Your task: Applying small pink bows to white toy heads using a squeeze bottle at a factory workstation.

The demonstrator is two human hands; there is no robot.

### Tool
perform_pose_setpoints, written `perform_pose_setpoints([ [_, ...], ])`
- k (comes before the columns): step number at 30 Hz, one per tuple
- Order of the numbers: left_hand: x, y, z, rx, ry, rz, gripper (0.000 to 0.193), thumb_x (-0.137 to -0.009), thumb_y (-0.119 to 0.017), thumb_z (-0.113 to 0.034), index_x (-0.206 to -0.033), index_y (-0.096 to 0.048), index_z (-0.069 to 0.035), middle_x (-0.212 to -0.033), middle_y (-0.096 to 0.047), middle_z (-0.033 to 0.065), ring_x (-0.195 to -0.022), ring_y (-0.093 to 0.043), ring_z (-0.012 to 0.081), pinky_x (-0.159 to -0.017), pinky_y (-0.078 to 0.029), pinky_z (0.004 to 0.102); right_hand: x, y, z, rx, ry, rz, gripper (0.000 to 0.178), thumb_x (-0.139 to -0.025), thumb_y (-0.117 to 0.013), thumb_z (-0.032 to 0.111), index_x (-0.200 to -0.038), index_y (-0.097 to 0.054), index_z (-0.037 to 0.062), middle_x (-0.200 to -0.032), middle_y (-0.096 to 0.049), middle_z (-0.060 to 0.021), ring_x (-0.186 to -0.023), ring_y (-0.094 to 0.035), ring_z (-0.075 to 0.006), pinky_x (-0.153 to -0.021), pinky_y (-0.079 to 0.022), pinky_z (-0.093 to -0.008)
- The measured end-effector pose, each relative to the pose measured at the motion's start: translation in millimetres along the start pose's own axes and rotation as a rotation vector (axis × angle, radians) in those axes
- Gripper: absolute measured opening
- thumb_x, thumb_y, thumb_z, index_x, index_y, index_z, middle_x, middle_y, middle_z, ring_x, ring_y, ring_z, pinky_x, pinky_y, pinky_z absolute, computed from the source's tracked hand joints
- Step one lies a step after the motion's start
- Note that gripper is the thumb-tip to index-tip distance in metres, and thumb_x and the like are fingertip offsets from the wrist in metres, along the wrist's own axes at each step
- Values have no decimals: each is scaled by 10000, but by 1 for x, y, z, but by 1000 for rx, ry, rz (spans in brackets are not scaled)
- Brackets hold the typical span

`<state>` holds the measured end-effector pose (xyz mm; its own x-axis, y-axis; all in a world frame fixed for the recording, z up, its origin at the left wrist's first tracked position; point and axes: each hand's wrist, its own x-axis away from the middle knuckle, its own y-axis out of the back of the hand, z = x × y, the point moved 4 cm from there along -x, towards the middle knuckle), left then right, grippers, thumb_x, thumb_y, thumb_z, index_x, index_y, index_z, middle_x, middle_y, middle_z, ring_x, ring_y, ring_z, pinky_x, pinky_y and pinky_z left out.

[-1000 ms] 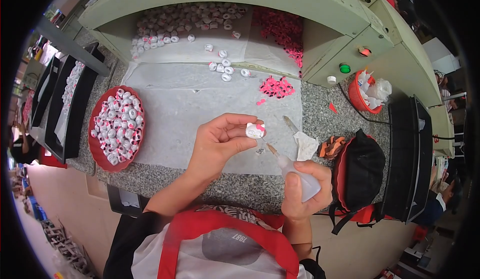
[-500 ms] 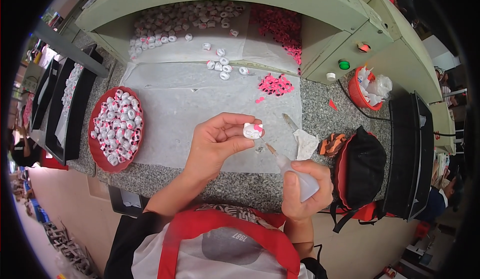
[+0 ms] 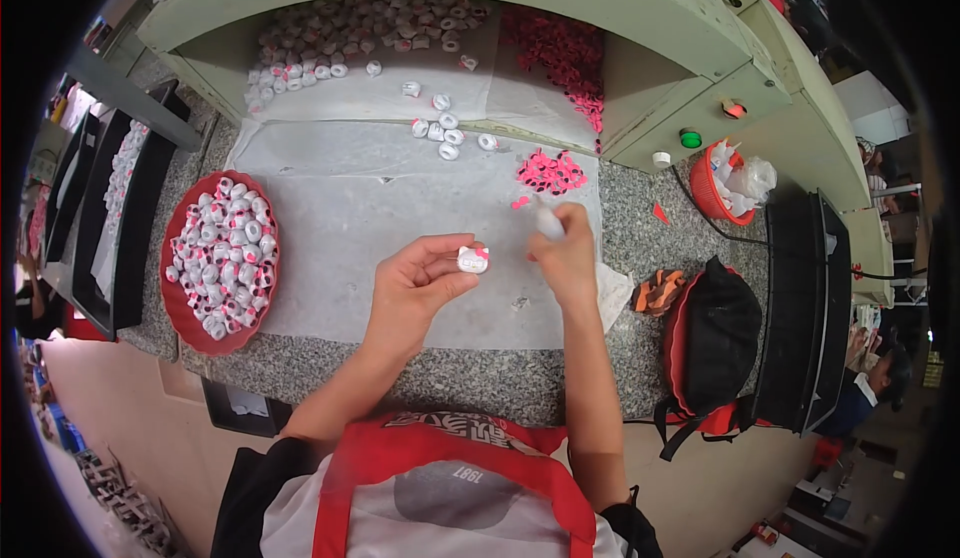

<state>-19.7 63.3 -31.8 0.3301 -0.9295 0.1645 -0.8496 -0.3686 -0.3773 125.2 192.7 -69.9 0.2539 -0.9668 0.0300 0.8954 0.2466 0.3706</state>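
Note:
Between the thumb and fingers of my left hand (image 3: 420, 280) is a small white cat-head piece (image 3: 473, 261) with a pink patch at its upper corner. My right hand (image 3: 566, 256) grips a translucent squeeze bottle (image 3: 549, 223), whose tip points away from me, close to a loose pile of small pink pieces (image 3: 552, 171). Both hands are over a white sheet (image 3: 340, 228) on the granite bench. Several white ring-shaped pieces (image 3: 448, 120) lie at the sheet's far edge.
At left stands a red scalloped bowl (image 3: 170, 303) heaped with white-and-pink pieces. A pale green cabinet (image 3: 640, 98) arches over heaps of white pieces and pink pieces. On the right are an orange basket (image 3: 712, 190), a crumpled white cloth (image 3: 614, 293) and a black bag (image 3: 725, 328).
My right hand has carried the squeeze bottle away from the cat-head piece, forward to the pink pile. My left hand has shifted slightly left with the piece, which has turned a little.

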Motion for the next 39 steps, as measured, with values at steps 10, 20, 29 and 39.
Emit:
perform_pose_setpoints([
  [10, -1, 4, 0, 29, -37, -78, 337, -726, -553, 93, -1056, -510, 46, -953, -598, 129, -872, -600, 207, -784, -464, 275, 16, 19, -7, 358, 9, -35, 228, -646, -670, 202, -810, -654, 45, -764, -616, -186, -716, -599, -325, -646, -458, -343],
  [20, 5, -14, 3, 10, -52, -38, 330, -729, -568, 87, -1051, -509, 47, -970, -595, 125, -883, -591, 178, -763, -474, 261, 27, 32, 6, 266, 292, -25, 185, -674, -649, 113, -824, -633, 5, -776, -632, -136, -656, -602, -190, -569, -461, -297],
  [29, 9, -9, -11, 48, -174, 31, 298, -744, -537, 122, -1031, -514, 47, -1053, -543, 125, -931, -562, 172, -813, -464, 257, 70, -5, 89, -400, -43, 242, 79, -709, -657, 19, -778, -625, 1, -684, -591, -9, -596, -498, -30, -473, -382, -169],
  [39, 16, -27, -23, -57, -241, 78, 319, -731, -540, 132, -1040, -520, 57, -1110, -504, 151, -1008, -523, 198, -850, -450, 289, 74, 6, 74, -377, -40, 139, 130, -693, -676, 3, -803, -606, 2, -723, -595, -14, -666, -517, -53, -593, -415, -188],
])
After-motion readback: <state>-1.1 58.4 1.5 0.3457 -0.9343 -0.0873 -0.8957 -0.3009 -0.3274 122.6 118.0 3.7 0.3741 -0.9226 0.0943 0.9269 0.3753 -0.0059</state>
